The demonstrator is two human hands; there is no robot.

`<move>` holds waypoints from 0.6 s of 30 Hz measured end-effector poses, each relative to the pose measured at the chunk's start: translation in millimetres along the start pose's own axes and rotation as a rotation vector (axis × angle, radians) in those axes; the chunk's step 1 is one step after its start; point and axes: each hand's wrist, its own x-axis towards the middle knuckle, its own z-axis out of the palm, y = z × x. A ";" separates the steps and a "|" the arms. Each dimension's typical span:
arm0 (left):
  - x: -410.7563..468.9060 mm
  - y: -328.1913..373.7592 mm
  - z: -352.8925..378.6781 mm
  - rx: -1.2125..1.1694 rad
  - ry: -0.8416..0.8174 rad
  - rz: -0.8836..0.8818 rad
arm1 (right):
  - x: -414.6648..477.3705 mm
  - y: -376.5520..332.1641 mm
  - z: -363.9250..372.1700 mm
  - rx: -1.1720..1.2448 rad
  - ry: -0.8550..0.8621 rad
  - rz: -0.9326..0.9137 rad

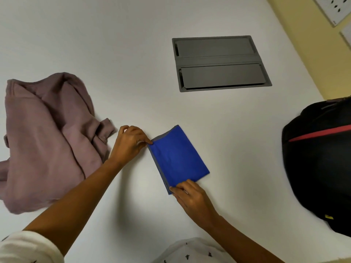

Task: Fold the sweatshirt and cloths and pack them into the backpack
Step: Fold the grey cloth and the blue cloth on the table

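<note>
A blue cloth [177, 156] with a grey edge lies folded into a narrow rectangle in the middle of the white table [133, 54]. My left hand [130, 142] pinches its far left corner. Its near corner is pinched by my right hand [191, 196]. A mauve sweatshirt [47, 137] lies crumpled on the left of the table, close beside my left hand. A black backpack [319, 164] with a red stripe sits at the right edge, apart from the cloth.
A grey cable hatch [220, 63] with two flaps is set flush into the table behind the cloth. A yellow wall [307, 44] with a white socket plate [334, 8] runs along the far right.
</note>
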 end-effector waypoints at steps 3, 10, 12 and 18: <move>-1.8 0.6 4.5 0.055 0.047 -0.010 | -2.8 1.7 7.9 0.013 -0.016 -0.017; -5.6 6.0 11.2 0.091 0.100 -0.087 | -0.5 -3.9 17.4 0.030 -0.020 -0.064; -6.4 7.6 12.5 0.109 0.118 -0.104 | 4.0 -5.7 17.5 0.021 -0.011 -0.084; -7.9 9.8 17.2 0.123 0.135 -0.105 | 6.4 -1.4 22.6 0.062 -0.129 -0.157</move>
